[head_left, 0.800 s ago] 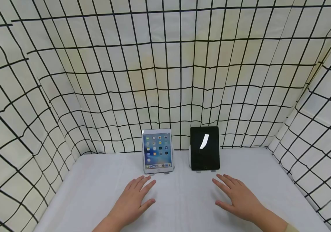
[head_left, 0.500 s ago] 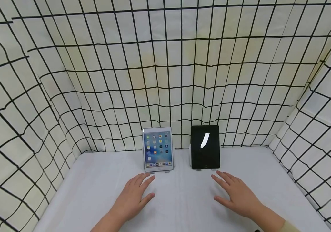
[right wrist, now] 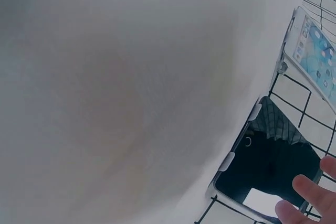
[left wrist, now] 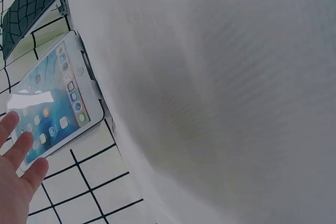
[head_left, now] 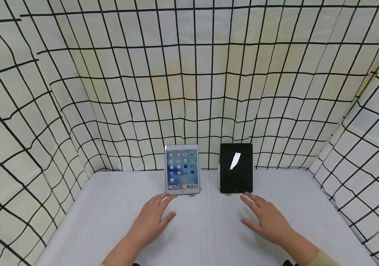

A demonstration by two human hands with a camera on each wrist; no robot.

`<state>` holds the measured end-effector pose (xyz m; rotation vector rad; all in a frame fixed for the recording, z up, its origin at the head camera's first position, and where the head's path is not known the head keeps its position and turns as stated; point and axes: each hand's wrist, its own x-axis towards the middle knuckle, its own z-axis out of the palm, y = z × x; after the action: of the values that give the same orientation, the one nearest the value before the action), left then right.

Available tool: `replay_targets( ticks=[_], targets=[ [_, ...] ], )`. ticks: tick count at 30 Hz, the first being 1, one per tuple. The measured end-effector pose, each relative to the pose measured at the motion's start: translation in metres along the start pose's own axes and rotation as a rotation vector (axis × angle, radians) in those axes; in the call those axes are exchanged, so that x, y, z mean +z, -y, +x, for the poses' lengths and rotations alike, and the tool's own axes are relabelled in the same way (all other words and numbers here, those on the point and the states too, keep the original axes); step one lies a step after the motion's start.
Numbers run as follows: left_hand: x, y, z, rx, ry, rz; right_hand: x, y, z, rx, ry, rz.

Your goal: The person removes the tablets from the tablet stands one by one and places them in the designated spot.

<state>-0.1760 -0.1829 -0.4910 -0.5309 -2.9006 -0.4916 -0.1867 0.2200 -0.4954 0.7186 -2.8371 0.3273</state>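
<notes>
Two tablets lean upright on stands at the back of the table. The white tablet [head_left: 182, 169] on the left shows a lit home screen with rows of app icons. To its right, the black tablet [head_left: 236, 168] has a dark screen with a bright reflection. My left hand [head_left: 151, 220], fingers spread and holding nothing, hovers in front of the white tablet; its fingertips overlap that tablet's lower edge in the head view. Likewise extended and holding nothing, my right hand [head_left: 269, 221] has its fingertips right at the black tablet's bottom edge. Both wrist views show the fingers before the screens.
A white cloth covers the table [head_left: 206, 236]. Behind and on both sides rise pale walls with a black grid [head_left: 202, 88]. Small clear stand lips [right wrist: 227, 161] hold the black tablet's lower edge.
Both hands have moved slightly forward, closer to the tablets. The head view has shifted a little. The tablets and the lit screen look the same.
</notes>
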Motion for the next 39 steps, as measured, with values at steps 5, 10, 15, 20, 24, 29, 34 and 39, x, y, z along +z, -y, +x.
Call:
replay_targets(
  ticks=[5, 10, 15, 20, 24, 29, 34, 39],
  targets=[
    [0.001, 0.001, 0.004, -0.039, 0.001, -0.048, 0.003, 0.001, 0.002, 0.006, -0.037, 0.012],
    [0.003, 0.002, 0.008, -0.068, -0.01, -0.093, 0.006, 0.005, 0.005, 0.026, -0.05, 0.039],
    [0.002, 0.001, 0.011, -0.062, -0.033, -0.127, 0.008, 0.009, 0.009, 0.03, -0.055, 0.05],
    [0.0, 0.001, 0.014, -0.085, -0.039, -0.145, 0.01, 0.014, 0.016, 0.026, -0.081, 0.063],
    [0.0, 0.002, 0.015, -0.112, -0.024, -0.155, 0.013, 0.02, 0.02, 0.047, -0.066, 0.092],
    [0.0, 0.002, 0.016, -0.127, -0.054, -0.155, 0.015, 0.026, 0.027, 0.071, -0.062, 0.109],
    [-0.002, 0.001, 0.019, -0.16, -0.074, -0.158, 0.018, 0.03, 0.034, 0.085, -0.068, 0.128],
    [-0.003, 0.002, 0.022, -0.182, -0.072, -0.162, 0.021, 0.033, 0.04, 0.109, -0.063, 0.145]
  ],
)
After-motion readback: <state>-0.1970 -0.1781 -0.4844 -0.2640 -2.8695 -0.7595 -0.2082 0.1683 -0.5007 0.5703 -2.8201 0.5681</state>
